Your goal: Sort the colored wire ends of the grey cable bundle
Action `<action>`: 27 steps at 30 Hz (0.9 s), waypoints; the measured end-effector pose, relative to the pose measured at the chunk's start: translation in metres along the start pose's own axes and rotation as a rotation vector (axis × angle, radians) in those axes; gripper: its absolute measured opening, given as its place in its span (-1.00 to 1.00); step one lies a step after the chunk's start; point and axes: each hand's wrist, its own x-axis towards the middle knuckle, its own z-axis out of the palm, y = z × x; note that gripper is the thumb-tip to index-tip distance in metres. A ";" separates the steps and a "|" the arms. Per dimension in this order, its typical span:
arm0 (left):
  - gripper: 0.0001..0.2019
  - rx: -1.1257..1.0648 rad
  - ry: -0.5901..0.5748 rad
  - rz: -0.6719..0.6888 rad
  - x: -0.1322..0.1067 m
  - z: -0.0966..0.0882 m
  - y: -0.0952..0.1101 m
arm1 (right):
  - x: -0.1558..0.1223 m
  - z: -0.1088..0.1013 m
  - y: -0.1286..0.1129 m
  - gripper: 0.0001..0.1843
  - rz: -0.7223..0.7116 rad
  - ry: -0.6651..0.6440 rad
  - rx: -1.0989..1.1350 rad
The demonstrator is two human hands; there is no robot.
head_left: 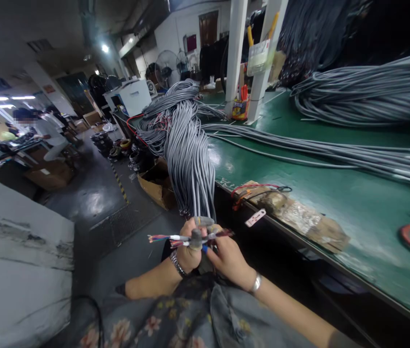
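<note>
My left hand is closed around the end of a grey cable that hangs down from a big bundle draped over the bench edge. Coloured wire ends stick out to the left of that fist. My right hand is closed too, pinching the same cable end from the right, with dark wire tips showing above its fingers. Both hands touch each other over my lap, above a flowered grey cloth.
A green workbench runs along the right, carrying long grey cable bundles, a flat taped wooden board with red wires and a white tag. Cardboard boxes sit on the floor. People work at tables at the far left.
</note>
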 end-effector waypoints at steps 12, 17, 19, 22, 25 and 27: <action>-0.48 0.326 -0.438 0.285 0.027 -0.049 0.003 | -0.013 -0.026 0.020 -0.72 0.107 0.110 -0.053; -0.40 -0.199 -0.258 -0.052 0.025 -0.038 0.004 | -0.022 -0.024 0.022 -0.61 0.057 -0.017 0.111; -0.46 -0.248 -0.268 -0.047 0.027 -0.026 0.011 | -0.020 -0.023 0.019 -0.57 0.061 -0.037 0.171; -0.59 -0.138 -0.372 0.097 0.028 -0.008 0.023 | -0.014 -0.022 0.018 -0.49 0.091 -0.033 0.214; -0.65 -0.034 -0.434 0.161 0.029 0.007 0.029 | -0.010 -0.023 0.022 -0.40 0.103 -0.046 0.206; -0.66 0.005 -0.442 0.135 0.031 0.013 0.028 | -0.011 -0.022 0.026 -0.41 0.114 -0.072 0.187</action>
